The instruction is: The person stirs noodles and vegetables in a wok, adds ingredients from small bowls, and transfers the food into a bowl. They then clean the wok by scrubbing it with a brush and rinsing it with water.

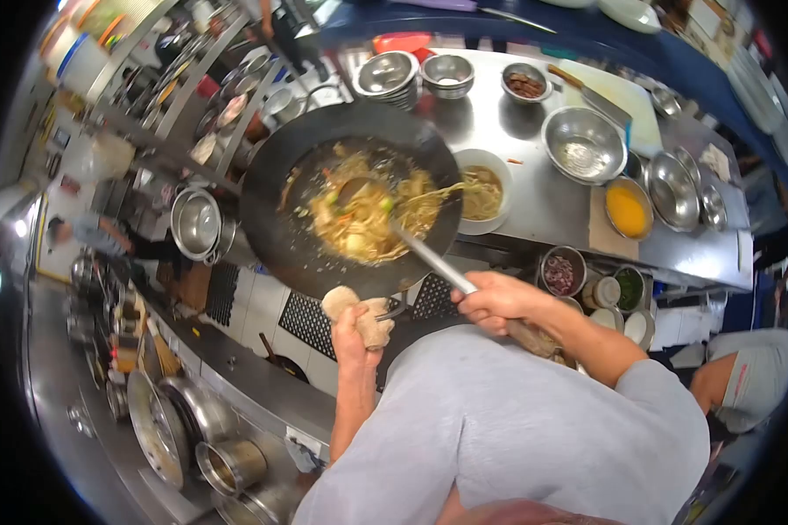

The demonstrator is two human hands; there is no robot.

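Observation:
A dark wok [267,210] is tilted beside the counter, its right edge next to a white bowl [504,214]. My left hand [350,337] is closed on the wok's handle through a folded beige cloth [375,329]; a bit of the metal loop shows past it. Inside the wok lie noodles [363,232] with vegetable pieces and liquid. My right hand [499,302] grips a long-handled ladle [429,252], whose bowl rests among the noodles. Some strands hang over the wok's edge toward the white bowl, which holds noodles and broth.
On the steel counter [534,210] stand stacked metal bowls [385,74], a bowl of brown pieces [525,85], a large metal bowl [584,144], a bowl of yellow liquid [628,210] and a cleaver [600,101]. Another person [744,376] is at the right. Pots [229,464] stand lower left.

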